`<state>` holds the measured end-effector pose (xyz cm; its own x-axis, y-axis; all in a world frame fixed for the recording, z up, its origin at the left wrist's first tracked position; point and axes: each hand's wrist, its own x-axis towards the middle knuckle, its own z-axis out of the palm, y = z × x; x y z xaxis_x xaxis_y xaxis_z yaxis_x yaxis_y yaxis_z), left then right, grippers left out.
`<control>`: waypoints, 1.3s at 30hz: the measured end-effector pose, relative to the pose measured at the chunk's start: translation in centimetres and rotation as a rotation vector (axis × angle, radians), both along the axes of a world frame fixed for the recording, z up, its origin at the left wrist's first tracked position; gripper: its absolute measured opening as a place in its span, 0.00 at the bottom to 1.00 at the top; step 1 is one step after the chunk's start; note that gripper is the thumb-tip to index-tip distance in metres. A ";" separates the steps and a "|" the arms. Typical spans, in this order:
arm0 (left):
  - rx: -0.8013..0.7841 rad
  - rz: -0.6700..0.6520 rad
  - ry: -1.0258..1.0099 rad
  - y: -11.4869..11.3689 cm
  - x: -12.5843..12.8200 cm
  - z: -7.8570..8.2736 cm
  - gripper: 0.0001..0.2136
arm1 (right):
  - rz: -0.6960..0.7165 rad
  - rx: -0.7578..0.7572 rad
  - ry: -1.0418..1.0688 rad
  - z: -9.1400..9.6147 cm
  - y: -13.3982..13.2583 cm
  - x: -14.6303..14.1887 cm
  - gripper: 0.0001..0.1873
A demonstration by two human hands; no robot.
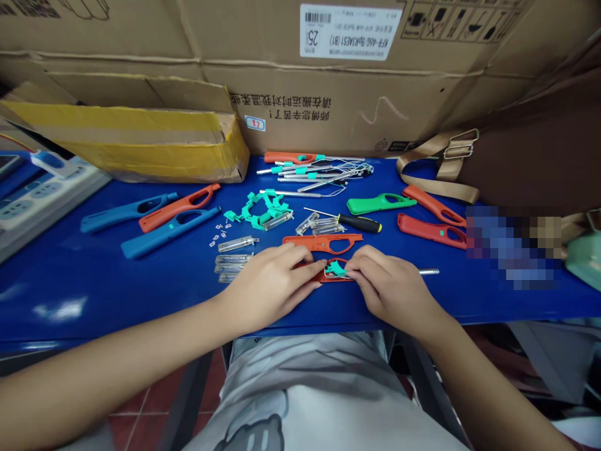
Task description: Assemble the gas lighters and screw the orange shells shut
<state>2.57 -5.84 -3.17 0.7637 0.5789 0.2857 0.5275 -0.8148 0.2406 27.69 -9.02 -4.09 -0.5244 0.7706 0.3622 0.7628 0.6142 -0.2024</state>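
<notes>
At the table's near edge lies an open red gas-lighter shell half [325,276], partly covered by my hands. My left hand [272,279] grips its left end, thumb and fingers closed along it. A teal trigger piece [336,269] sits in the shell's loop, with a thin white wire beside it. My right hand [392,285] pinches at the trigger's right side, its fingertips pressed together. A metal lighter tube [429,272] pokes out beyond my right hand. Just behind, an orange shell half [323,243] lies on the table, its loop pointing right.
Clear fuel tanks [235,244], teal triggers [263,207] and a screwdriver [360,223] lie behind my hands. Metal tubes with wires [312,175] are piled farther back. Blue shells [171,232] lie left, a green shell [380,203] right. Cardboard [291,94] walls the back; a power strip [47,194] stands left.
</notes>
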 end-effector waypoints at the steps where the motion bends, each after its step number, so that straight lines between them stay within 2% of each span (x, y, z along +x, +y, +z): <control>1: -0.003 0.002 -0.003 0.0 0.0 0.0 0.14 | 0.000 0.005 -0.001 0.0 0.0 0.0 0.09; 9: 0.019 0.013 -0.057 0.0 0.0 -0.2 0.11 | -0.007 0.007 0.015 -0.1 0.0 0.0 0.08; 15: -0.023 0.016 -0.063 0.2 0.1 0.2 0.10 | -0.012 -0.015 0.040 -0.1 -0.1 0.0 0.08; 22: -0.049 0.030 -0.056 0.3 0.0 0.3 0.09 | -0.024 -0.101 0.122 -0.1 0.0 0.9 0.08; 28: -0.063 0.030 -0.066 0.3 -0.1 0.2 0.09 | -0.182 0.048 0.125 0.2 0.6 2.7 0.05; 32: -0.064 0.026 -0.076 0.3 -0.1 0.3 0.09 | -0.225 0.016 0.131 0.3 1.1 3.5 0.06; 37: -0.064 0.030 -0.093 0.4 0.1 0.3 0.09 | -0.267 0.053 0.243 1.1 1.2 2.1 0.07; 39: -0.070 0.027 -0.107 0.4 0.1 0.3 0.09 | -0.200 0.000 0.269 1.6 1.2 0.9 0.05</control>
